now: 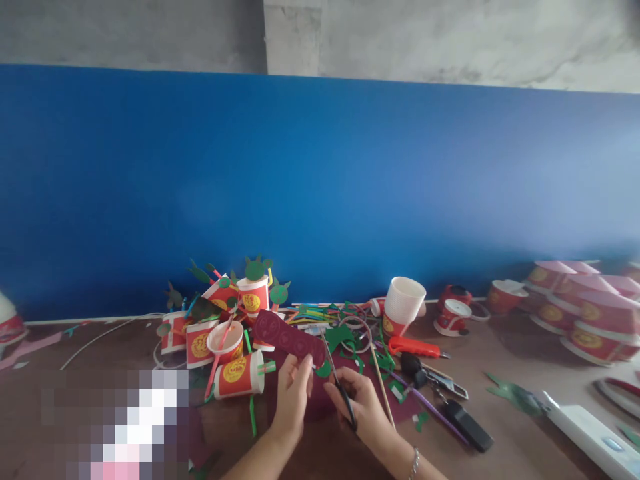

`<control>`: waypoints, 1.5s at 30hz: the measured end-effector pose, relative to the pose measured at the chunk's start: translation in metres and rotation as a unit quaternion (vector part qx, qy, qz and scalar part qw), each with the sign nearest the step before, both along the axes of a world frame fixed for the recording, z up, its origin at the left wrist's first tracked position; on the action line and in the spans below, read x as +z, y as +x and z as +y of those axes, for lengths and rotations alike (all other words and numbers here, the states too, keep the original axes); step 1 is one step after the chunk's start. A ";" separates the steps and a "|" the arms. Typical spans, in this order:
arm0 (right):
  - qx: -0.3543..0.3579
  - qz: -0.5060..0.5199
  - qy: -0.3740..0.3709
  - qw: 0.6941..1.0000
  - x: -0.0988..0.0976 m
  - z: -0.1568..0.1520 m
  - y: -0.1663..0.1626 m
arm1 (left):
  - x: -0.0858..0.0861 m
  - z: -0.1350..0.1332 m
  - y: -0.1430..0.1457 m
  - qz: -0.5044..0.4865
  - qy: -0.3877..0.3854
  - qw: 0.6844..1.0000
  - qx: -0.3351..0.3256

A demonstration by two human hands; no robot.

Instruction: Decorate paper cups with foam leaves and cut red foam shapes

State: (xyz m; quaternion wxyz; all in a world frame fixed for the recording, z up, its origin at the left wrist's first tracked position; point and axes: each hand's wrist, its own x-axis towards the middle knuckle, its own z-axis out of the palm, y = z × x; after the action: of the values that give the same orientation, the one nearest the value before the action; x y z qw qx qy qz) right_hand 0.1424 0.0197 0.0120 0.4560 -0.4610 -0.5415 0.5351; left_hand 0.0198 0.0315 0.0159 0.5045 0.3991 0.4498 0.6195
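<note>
A maroon paper strip (pixel 290 339) with round outlines drawn along it is pinched in my left hand (pixel 294 393), held above the table. My right hand (pixel 361 403) is closed round the dark handles of a pair of scissors (pixel 344 395). The blades point up and away from me, at the right end of the strip. I cannot tell whether they touch the paper. Under my hands lies a larger maroon sheet (pixel 320 403). Green paper scraps (pixel 345 337) are scattered just beyond the scissors.
Red paper cups with green cut-outs (pixel 254 293) crowd the left. A white cup stack (pixel 404 300), orange-red cutter (pixel 414 347), keys with a black fob (pixel 467 423) and a white glue-gun-like tool (pixel 595 433) lie right. Pink-topped red cups (pixel 600 313) stand far right, before the blue panel (pixel 320 187).
</note>
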 end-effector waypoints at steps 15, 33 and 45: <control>-0.123 0.095 0.035 0.987 0.004 0.006 0.013 | 0.014 -0.010 0.007 0.028 0.035 0.977 -0.210; 0.001 0.048 0.016 0.999 0.010 -0.001 0.006 | 0.011 0.003 0.000 -0.036 -0.041 0.998 -0.041; 0.114 -0.002 -0.028 0.993 0.005 -0.002 0.004 | 0.003 0.010 -0.004 -0.061 -0.032 0.995 -0.072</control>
State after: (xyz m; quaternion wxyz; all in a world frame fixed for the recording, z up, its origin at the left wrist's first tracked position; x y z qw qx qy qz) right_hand 0.1467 0.0177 0.0175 0.3774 -0.4099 -0.5763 0.5978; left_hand 0.0158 0.0419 0.0191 0.5866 0.3753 0.4084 0.5901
